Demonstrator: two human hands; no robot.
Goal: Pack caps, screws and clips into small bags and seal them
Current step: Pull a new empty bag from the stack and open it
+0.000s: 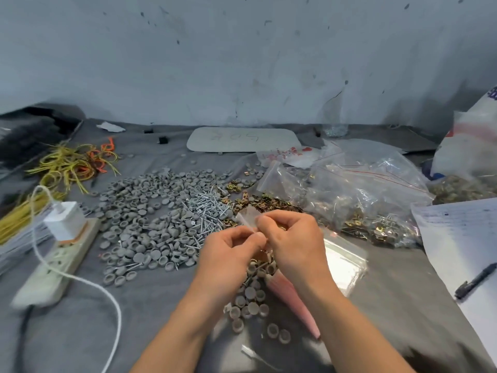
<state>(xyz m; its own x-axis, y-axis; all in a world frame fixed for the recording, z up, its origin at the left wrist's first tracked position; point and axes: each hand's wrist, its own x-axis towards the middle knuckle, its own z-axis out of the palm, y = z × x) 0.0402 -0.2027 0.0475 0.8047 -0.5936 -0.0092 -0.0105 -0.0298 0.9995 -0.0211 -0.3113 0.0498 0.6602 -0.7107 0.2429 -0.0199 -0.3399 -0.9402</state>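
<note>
Thumbs and forefingers of the left hand (231, 254) and right hand (293, 238) pinch the mouth of a small bag (251, 294), which hangs toward 6 o'clock with grey and metal parts inside. Around the hands, loose screws (207, 208) lie at 12, caps (145, 211) at 10, clips (269, 203) at 1 and filled bags (363, 200) at 2. Empty bags (344, 262) lie at 3, partly under the right wrist, with a pen (476, 281) beyond and a power strip (59, 265) at 9.

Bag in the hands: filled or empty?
Filled: grey caps show through the clear bag, whose top the left hand and right hand pinch. Sealed or not: cannot tell.
</note>
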